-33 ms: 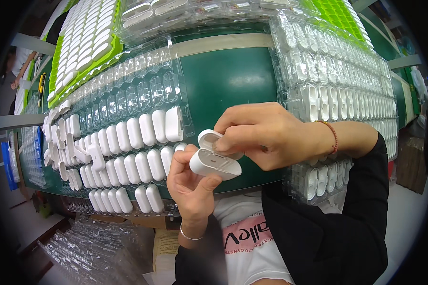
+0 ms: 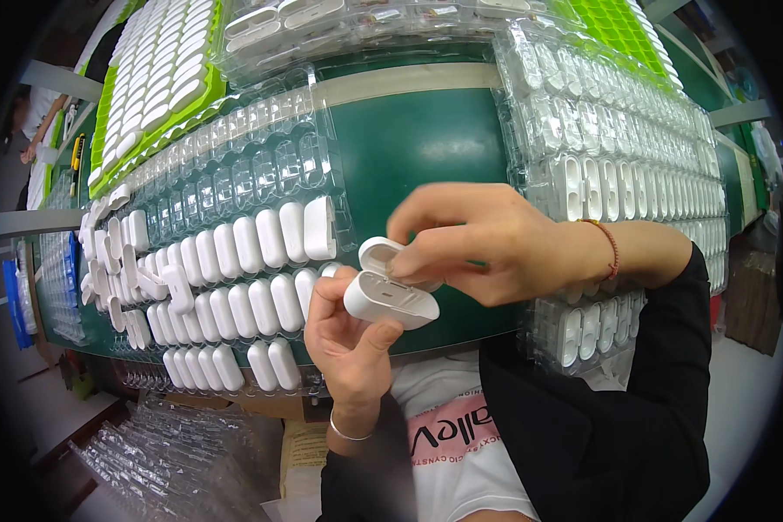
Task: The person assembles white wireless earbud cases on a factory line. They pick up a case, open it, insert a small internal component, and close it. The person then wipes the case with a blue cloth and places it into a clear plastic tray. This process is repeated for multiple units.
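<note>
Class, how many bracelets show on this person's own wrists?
2: a silver bangle on the wrist of the left hand, which holds an opened white case, and a reddish cord bracelet on that of the right hand. The black sleeves may hide more.

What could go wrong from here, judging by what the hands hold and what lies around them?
The left hand grips the white flip-lid case by its end, so it might slip.

The right hand has its fingers at the open lid; too much force could strain the joint.

At the far left, white case pieces lie jumbled against each other and might slide or scratch if knocked.
</note>
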`<state>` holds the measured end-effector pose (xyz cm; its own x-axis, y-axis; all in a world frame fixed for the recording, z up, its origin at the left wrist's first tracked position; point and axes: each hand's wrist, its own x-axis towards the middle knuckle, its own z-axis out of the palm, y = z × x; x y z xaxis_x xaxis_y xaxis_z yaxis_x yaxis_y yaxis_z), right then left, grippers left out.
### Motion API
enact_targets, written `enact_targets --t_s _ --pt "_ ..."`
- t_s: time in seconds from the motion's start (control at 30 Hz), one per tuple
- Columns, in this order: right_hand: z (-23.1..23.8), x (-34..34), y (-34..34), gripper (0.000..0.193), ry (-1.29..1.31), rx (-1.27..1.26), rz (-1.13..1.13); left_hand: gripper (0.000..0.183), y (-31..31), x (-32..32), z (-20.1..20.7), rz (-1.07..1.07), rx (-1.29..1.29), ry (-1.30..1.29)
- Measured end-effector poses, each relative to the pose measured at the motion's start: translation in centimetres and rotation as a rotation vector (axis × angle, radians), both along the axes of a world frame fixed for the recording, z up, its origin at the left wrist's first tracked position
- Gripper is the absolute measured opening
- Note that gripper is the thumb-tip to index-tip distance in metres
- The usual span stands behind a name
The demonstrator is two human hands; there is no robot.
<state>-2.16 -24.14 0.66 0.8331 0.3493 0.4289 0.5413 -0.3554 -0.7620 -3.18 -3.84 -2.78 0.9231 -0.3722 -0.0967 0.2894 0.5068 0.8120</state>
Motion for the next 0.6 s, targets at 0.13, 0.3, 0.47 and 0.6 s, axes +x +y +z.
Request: enact_targets --t_s 0.13,0.3,0.47,0.6 --pt "1.4 0.4 0.0 0.029 -0.046 0.057 -0.063 0.039 -0.1 -0.1 0.6 0.182 0.109 -0.05" --pt "1.0 -0.8 1.9 0.023 0.146 0.041 0.001 0.04 -0.4 0.0 0.5 0.171 0.053 -0.035" --pt "2.3 0.3 1.5 0.014 0.309 0.093 -0.01 0.032 -0.5 0.1 0.5 0.136 0.132 -0.103" --pt "3.0 5.7 -5.0 0.019 -0.001 -0.077 -0.255 0.029 -0.1 0.0 1.6 0.147 0.283 -0.172"
